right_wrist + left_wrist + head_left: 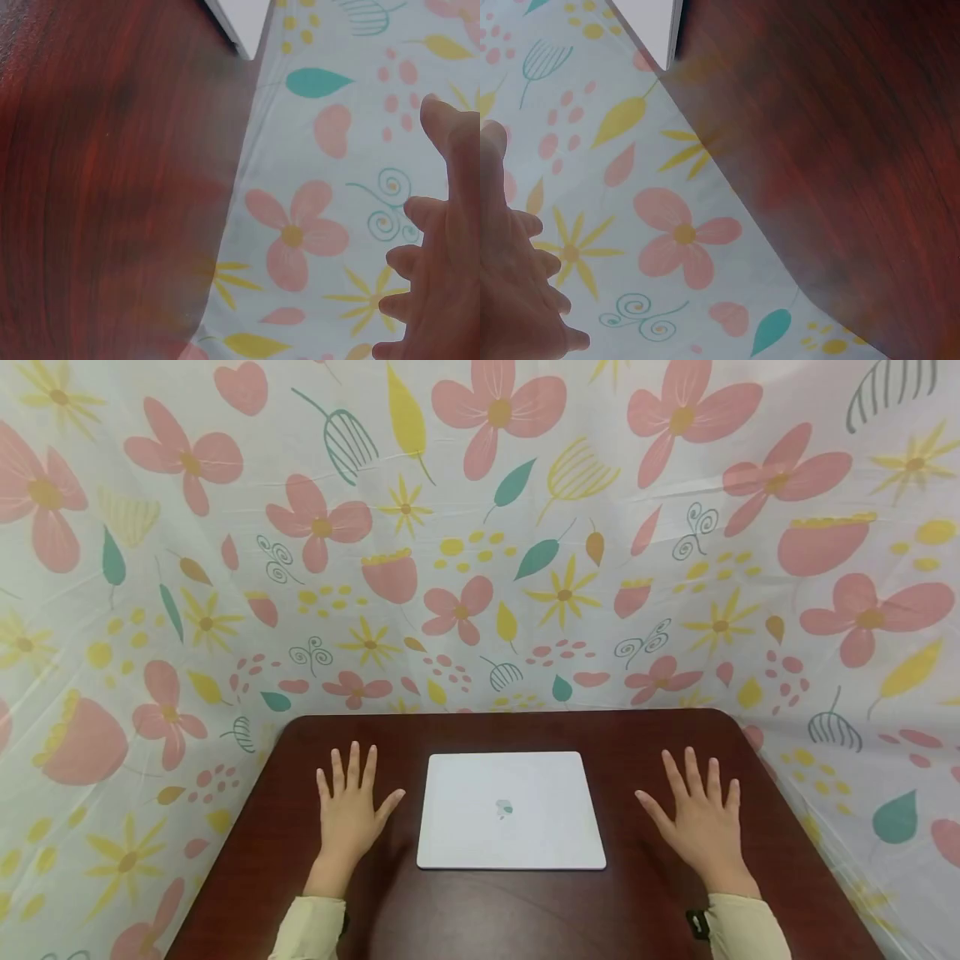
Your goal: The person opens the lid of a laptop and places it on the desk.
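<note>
A closed silver laptop point(510, 839) with an apple logo on its lid lies flat on the dark wooden table. To its left my left hand point(348, 814) is spread, palm down, fingers straight and pointing toward the far edge. On the other side my right hand point(703, 827) is spread the same way, its thumb toward the laptop. Both hands are apart from the laptop and hold nothing. In the left wrist view a corner of the laptop point(649, 26) shows at the top, with the left hand point(517, 262) at the left edge. The right wrist view has the right hand point(446, 240) at its right edge.
The reddish-brown table point(487, 914) has rounded far corners. A white cloth point(480, 677) printed with pink flowers, yellow blooms and green leaves hangs behind it and along both sides. A dark band point(697, 925) sits at the right sleeve cuff.
</note>
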`<move>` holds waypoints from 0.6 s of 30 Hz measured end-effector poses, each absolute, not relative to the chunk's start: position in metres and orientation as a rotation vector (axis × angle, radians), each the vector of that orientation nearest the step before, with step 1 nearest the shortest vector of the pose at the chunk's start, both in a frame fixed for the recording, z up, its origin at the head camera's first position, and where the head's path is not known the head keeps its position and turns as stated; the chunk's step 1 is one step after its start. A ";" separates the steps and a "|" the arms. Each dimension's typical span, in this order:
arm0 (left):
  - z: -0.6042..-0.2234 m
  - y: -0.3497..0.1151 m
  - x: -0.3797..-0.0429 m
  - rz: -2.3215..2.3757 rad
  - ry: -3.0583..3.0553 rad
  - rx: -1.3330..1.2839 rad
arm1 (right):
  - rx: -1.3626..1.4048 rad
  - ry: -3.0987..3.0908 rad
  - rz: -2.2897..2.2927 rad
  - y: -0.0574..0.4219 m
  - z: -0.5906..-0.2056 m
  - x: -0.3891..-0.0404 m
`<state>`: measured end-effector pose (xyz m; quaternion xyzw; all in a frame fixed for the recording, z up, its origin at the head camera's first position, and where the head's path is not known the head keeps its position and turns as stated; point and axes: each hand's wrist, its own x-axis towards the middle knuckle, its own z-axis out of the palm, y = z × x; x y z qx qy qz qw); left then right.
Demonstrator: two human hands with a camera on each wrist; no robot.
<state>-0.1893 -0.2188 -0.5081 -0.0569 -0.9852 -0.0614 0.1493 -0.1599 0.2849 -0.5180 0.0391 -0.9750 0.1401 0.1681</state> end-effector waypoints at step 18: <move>-0.511 -0.204 -0.189 -0.139 -2.906 -0.199 | 0.169 -2.781 0.414 0.266 -0.510 -0.164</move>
